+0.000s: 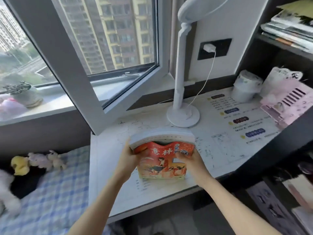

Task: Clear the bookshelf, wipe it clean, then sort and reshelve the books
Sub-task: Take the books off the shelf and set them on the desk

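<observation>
A stack of thin books [162,155] with a red-orange illustrated cover in front is held over the white desk [108,184]. My left hand [129,157] grips the stack's left edge. My right hand [189,160] grips its right side, thumb on the cover. The books bend between my hands, and their pale page edges fan out at the top. The dark bookshelf [271,53] stands at the right, with a pile of magazines [288,29] lying flat on an upper shelf.
A white desk lamp [183,114] stands behind the books, its cord running to a wall plug [209,48]. A pink slotted rack [288,106], a white bag and a white cup [243,89] sit at the desk's right. An open window sash [94,92] juts over the desk's left corner. A bed with plush toys [42,161] lies at the left.
</observation>
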Tool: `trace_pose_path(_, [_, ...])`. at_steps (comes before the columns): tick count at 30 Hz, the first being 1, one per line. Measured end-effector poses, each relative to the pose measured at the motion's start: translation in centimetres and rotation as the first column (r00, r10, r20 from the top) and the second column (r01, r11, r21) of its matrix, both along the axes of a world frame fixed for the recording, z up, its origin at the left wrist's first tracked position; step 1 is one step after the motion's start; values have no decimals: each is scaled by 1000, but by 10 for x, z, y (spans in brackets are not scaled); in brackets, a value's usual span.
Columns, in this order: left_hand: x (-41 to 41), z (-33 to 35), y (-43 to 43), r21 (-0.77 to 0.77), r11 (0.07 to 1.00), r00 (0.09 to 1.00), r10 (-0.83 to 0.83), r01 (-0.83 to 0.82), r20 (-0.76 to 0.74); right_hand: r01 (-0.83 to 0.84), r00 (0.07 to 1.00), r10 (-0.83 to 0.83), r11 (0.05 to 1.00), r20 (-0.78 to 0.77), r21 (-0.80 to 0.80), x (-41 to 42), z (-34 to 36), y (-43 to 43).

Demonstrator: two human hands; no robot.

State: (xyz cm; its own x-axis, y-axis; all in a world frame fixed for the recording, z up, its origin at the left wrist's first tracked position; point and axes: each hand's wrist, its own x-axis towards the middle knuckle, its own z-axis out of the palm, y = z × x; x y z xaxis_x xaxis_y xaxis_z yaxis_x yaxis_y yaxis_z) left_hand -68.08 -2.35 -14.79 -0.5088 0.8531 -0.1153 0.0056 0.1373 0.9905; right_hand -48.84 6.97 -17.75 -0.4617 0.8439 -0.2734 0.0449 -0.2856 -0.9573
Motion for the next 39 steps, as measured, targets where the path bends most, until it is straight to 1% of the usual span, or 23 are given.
trace_pose_path(3, [-12,-24,16,-18,998,998,-60,60,20,18,999,-17,1000,44,-20,-6,-11,5])
trace_pose_path(5, [-19,-34,26,-21,997,997,-76,76,16,7,995,-7,1000,96,3,-9,-17,14])
trace_pose_path(7, [-20,-46,32,-63,991,993,-115,116,17,-15,989,11,1000,146,24,-12,-17,22])
trace_pose_path(9, [-14,-58,35,-120,986,993,-115,115,5,-4,985,-2,999,170,34,-17,-16,33])
trace_pose_path(12, [-16,-73,49,-182,983,999,-27,19,-43,36,972,-55,996,230,87,-33,-16,53])
trace_pose_path(14, [-23,-81,56,-274,961,999,33,-20,41,38,935,-75,993,348,112,-45,-28,64])
trace_pose_path(15, [-27,-86,56,-331,942,994,83,-54,75,27,906,-64,995,419,94,-52,-34,66])
trace_pose_path(17, [-36,-96,48,-452,883,977,191,-127,97,5,863,-8,1000,505,9,-69,-51,65])
trace_pose_path(19, [-52,-108,33,-529,829,954,280,-183,108,-6,865,65,993,498,-119,-94,-63,55])
trace_pose_path(20, [-63,-114,26,-553,806,941,321,-213,105,-23,884,109,981,455,-190,-109,-65,49])
trace_pose_path(21, [-76,-119,21,-571,782,929,360,-250,86,-49,898,152,967,413,-249,-124,-67,46])
trace_pose_path(23, [-112,-128,13,-588,742,911,413,-322,21,-150,902,261,937,346,-315,-157,-60,42])
trace_pose_path(25, [-148,-132,8,-570,716,892,446,-402,-69,-255,879,352,917,322,-308,-178,-50,43])
trace_pose_path(27, [-184,-126,5,-510,683,837,523,-523,-159,-343,858,415,901,302,-264,-189,-40,45])
trace_pose_path(29, [-215,-116,2,-437,689,804,573,-578,-159,-379,838,439,896,325,-232,-192,-38,46])
trace_pose_path(31, [-236,-112,3,-423,727,831,539,-541,-138,-379,819,432,902,379,-208,-186,-39,43])
trace_pose_path(33, [-244,-114,4,-466,729,861,475,-502,-184,-367,803,419,908,424,-203,-175,-44,38])
trace_pose_path(35, [-231,-113,4,-502,725,882,400,-471,-250,-353,793,401,916,458,-190,-162,-44,32])
trace_pose_path(37, [-209,-112,2,-527,700,863,272,-481,-427,-337,786,373,927,492,-165,-153,-40,27])
trace_pose_path(38, [-194,-109,1,-536,688,834,191,-490,-517,-330,783,357,932,509,-146,-149,-37,24])
trace_pose_path(39, [-180,-111,1,-525,696,805,130,-490,-579,-323,783,339,938,522,-125,-145,-34,22])
